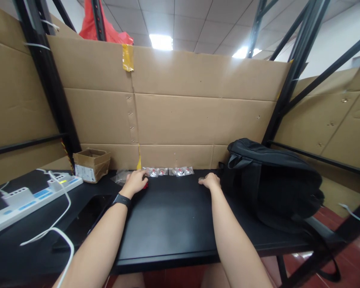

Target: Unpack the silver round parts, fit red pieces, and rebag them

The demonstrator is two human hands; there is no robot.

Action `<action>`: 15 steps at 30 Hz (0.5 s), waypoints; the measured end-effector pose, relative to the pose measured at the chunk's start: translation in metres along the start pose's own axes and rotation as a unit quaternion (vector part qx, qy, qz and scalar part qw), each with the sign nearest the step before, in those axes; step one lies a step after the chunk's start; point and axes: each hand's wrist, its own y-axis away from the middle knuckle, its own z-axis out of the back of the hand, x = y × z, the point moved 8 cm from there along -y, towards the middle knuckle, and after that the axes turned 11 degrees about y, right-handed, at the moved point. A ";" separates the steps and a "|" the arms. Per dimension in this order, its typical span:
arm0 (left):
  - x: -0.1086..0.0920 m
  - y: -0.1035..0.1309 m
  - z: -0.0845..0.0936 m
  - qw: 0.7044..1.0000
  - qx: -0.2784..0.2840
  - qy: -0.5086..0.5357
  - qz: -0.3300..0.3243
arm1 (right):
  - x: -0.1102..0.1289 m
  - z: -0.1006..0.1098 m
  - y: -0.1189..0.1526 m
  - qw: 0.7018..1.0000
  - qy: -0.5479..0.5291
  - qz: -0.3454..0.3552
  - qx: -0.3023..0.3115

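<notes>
My left hand (135, 182), with a dark band at the wrist, rests at the back of the black table with its fingers curled. A small red thing (146, 185) shows at its thumb and fingertips, mostly covered. Just beyond that hand, small clear packets with round red-and-silver pieces (154, 172) lie in a row along the cardboard. Several more packets (180, 171) continue the row to the right. My right hand (211, 181) pinches a small round clear-looking piece (201, 181) right of the row, low over the tabletop.
A crumpled clear plastic bag (120, 177) lies left of my left hand. Further left are an open cardboard box (93, 164), a white power strip (33, 204) with cables, and a dark phone (88, 214). A black backpack (273, 180) stands right; a cardboard wall (180, 120) closes the back.
</notes>
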 end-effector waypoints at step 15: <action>-0.010 -0.005 -0.011 0.995 -0.002 -0.089 0.043 | 0.004 0.000 0.007 0.999 -0.014 -0.026 0.030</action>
